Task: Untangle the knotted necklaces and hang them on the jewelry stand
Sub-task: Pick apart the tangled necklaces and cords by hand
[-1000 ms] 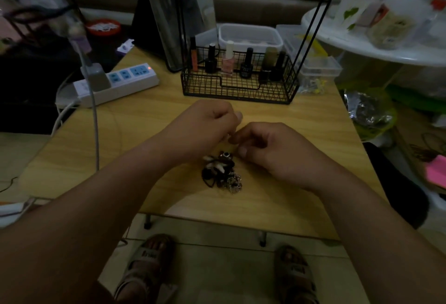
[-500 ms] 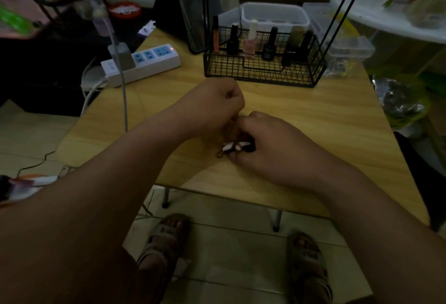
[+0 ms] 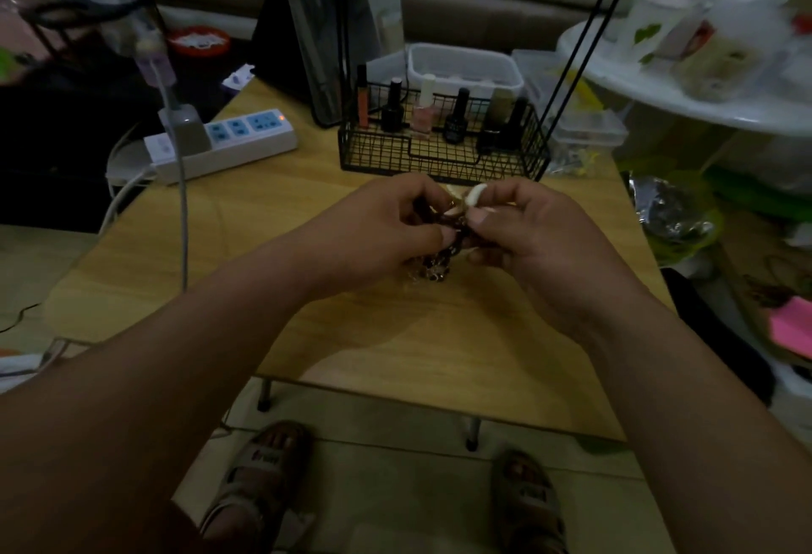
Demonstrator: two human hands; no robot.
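- Two hands are on the job: your left hand [image 3: 386,228] and right hand [image 3: 540,237] both pinch the necklace clump [image 3: 433,270], fingers curled in tight around it.
- The clump sits just in front of the wire basket [image 3: 373,153], between it and you. Its beaded tail hangs low over the table [image 3: 285,219]; can't tell if it touches.
- Pale shell-like pieces [image 3: 476,195] stick out at the top of the clump, on the basket side.
- Risk: if you pull your hands straight apart, the knot likely cinches tighter, or a thin chain snaps.
- Risk: the shell pieces may snag other strands and could crack if you force them through a loop.
- Risk: the light is dim, so you may well tug the wrong strand.
- Risk: the loose tail could swing and re-tangle, or slide out of your pinch.
- Counts: one clump; strands inside it can't be counted.
- Six bottles [image 3: 392,107] stand inside the basket.
- Two clear boxes [image 3: 461,65] sit behind the basket.
- One power strip [image 3: 228,140] lies left of the basket.
- Two thin black rods [image 3: 571,83] rise from the basket's right corner; can't tell if they belong to the jewelry stand.
- Nothing is hung yet; you're in the untangling stage.
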